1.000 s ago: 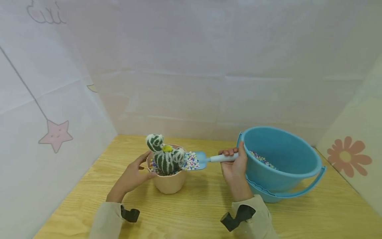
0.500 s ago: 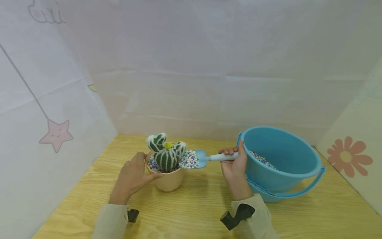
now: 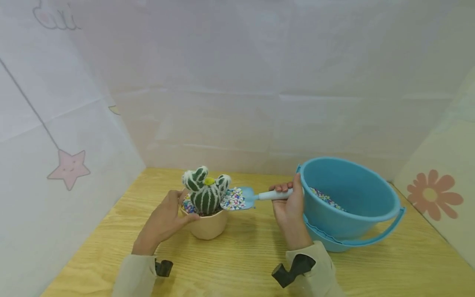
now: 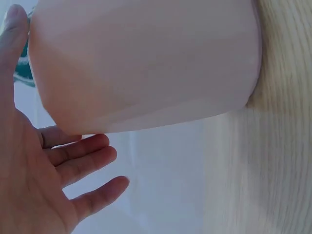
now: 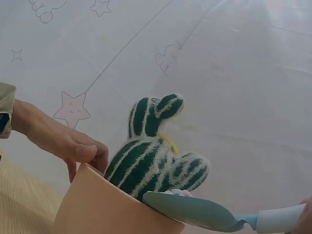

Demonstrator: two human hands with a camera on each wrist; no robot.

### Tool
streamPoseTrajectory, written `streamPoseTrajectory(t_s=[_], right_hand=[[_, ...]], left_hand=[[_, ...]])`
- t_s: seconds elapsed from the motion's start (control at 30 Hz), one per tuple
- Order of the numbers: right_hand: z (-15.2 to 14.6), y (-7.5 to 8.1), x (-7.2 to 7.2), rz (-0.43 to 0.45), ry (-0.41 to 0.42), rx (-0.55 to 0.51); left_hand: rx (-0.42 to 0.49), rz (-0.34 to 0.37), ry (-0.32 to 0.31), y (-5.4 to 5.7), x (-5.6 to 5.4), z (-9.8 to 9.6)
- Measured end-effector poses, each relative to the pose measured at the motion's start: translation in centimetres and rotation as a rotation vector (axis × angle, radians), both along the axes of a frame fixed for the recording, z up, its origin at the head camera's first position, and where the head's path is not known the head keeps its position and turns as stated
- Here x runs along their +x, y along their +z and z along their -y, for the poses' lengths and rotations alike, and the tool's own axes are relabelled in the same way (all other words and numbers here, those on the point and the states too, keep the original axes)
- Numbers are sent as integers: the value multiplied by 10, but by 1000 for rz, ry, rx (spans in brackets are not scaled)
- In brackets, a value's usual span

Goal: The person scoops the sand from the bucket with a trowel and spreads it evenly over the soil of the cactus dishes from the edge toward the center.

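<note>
In the head view, a green-and-white striped plush cactus (image 3: 205, 200) stands in a peach flowerpot (image 3: 209, 227), with multicoloured pebbles around its base. My left hand (image 3: 161, 222) holds the pot at its left rim. Seen by the left wrist, the thumb lies along the rim while the outer fingers (image 4: 100, 197) spread off the pot's wall. My right hand (image 3: 289, 210) grips the white handle of a blue trowel (image 3: 250, 196). Small coloured pebbles (image 3: 233, 200) fill its blade, which lies level. The right wrist view has the blade's tip (image 5: 156, 199) at the pot's rim, beside the cactus.
A large blue bucket (image 3: 352, 171) stands tilted just right of the right hand, with more pebbles (image 3: 326, 199) inside and its handle hanging in front. Everything rests on a wood-grain table (image 3: 237, 260). Pale printed sheets (image 3: 237, 103) enclose the back and sides.
The pot has shifted slightly and the cactus has turned to sit more upright. My left hand has moved with the pot. The loaded trowel has shifted slightly left.
</note>
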State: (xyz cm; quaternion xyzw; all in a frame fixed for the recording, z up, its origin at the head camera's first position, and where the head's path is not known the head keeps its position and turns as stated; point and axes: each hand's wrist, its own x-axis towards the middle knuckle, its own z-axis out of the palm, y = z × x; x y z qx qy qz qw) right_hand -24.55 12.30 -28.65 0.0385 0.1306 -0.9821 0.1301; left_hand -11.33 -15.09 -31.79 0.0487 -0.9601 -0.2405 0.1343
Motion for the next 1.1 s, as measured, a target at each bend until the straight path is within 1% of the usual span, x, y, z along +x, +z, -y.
streamPoseTrajectory(t_s=[0.1,0.17,0.23,0.3,0.43,0.6,0.73,0.87,1.0,1.1], right_hand=[[0,2,0,-6,0,15],[0,3,2,-24,0,36],[1,4,3,-46,1,57],[2,5,4,-75,2,76],[5,8,7,-140,3,106],[7,10,12,-203,-13,153],[8,13,13,-245,-26,187],[8,14,12,-304,-26,231],[7,14,11,-352,-37,258],[7,15,11,-369,-45,246]], left_hand=[[112,29,-37,-2,1,1],[185,43,-73,-5,0,3],[233,59,-88,-7,0,5],[224,64,-86,-7,1,6],[227,76,-72,-3,6,8],[250,77,-83,1,11,9],[249,83,-80,1,10,10],[263,116,-75,0,10,11],[260,130,-92,-1,10,12],[248,123,-105,0,9,13]])
